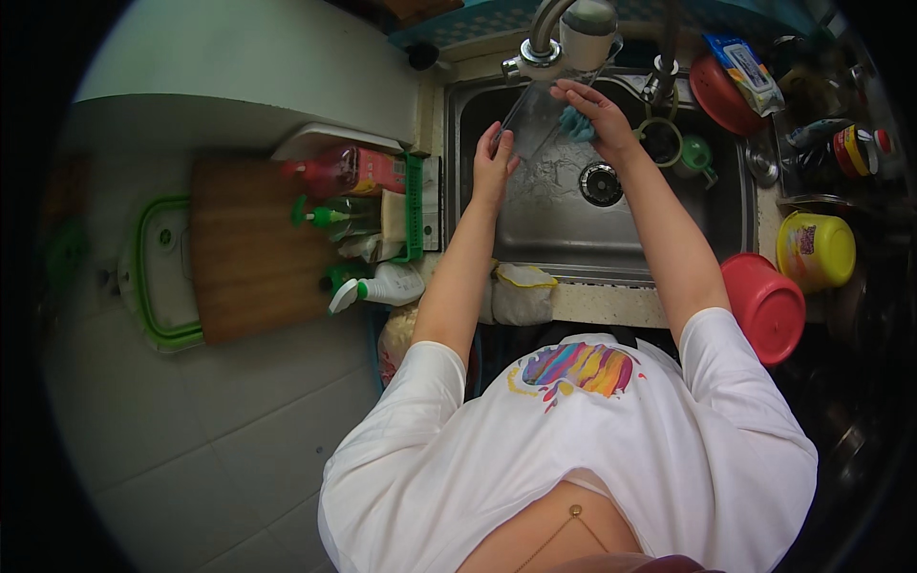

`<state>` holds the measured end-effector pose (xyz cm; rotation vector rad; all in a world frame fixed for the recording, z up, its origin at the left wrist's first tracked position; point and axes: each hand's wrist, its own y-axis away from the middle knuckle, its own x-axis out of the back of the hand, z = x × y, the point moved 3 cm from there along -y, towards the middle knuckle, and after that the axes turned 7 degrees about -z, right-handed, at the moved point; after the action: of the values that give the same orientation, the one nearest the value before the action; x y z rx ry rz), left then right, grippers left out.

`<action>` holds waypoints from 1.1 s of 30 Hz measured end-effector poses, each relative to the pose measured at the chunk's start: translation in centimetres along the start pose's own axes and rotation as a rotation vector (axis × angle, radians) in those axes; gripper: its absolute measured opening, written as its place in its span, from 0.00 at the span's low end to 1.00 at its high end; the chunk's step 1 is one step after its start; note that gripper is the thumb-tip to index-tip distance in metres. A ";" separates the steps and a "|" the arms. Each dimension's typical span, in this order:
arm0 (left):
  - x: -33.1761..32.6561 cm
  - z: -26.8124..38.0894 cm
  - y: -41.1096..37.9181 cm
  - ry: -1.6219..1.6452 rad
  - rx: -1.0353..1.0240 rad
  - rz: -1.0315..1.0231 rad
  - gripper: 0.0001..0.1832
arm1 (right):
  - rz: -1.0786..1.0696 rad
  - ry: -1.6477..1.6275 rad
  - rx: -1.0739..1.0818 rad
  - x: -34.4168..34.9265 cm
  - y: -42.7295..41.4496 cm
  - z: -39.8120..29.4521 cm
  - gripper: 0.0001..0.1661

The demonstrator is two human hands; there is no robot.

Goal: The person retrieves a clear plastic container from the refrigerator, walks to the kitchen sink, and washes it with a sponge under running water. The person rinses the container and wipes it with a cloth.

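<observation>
Over the steel sink (566, 236), my left hand (493, 166) grips the near left edge of a clear, see-through container or panel (534, 118). It is tilted below the faucet (541, 54); its exact shape is hard to make out. A teal scrubbing cloth (577, 124) is bunched in my right hand (602, 118), at the clear piece's right side. Whether those fingers also grip the clear piece, I cannot tell. Water ripples on the sink floor beside the round drain strainer (600, 184).
A green cup-like thing (693, 156) and a pale ring-shaped thing (659, 142) sit at the sink's right. Red (763, 308) and yellow (817, 251) tubs flank it. On the left are a spray bottle (390, 283), a green basket (413, 208) of bottles and a wooden board (251, 251).
</observation>
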<state>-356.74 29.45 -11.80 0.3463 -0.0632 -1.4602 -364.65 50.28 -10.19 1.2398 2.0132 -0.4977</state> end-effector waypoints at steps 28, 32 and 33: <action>-5.3 1.7 4.8 -0.654 -0.151 0.225 0.33 | 0.086 -0.115 -0.323 -2.7 1.3 8.0 0.17; -4.1 2.0 5.2 -0.944 -0.243 0.178 0.35 | 0.175 0.003 -0.500 -1.3 1.9 9.5 0.17; -4.1 1.9 5.1 -0.928 -0.208 0.151 0.35 | 0.242 -0.165 -0.428 -0.5 0.9 8.8 0.17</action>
<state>-352.76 33.43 -7.98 -0.5171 -0.6613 -1.3543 -360.49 44.80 -15.70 1.1117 1.6883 -0.0429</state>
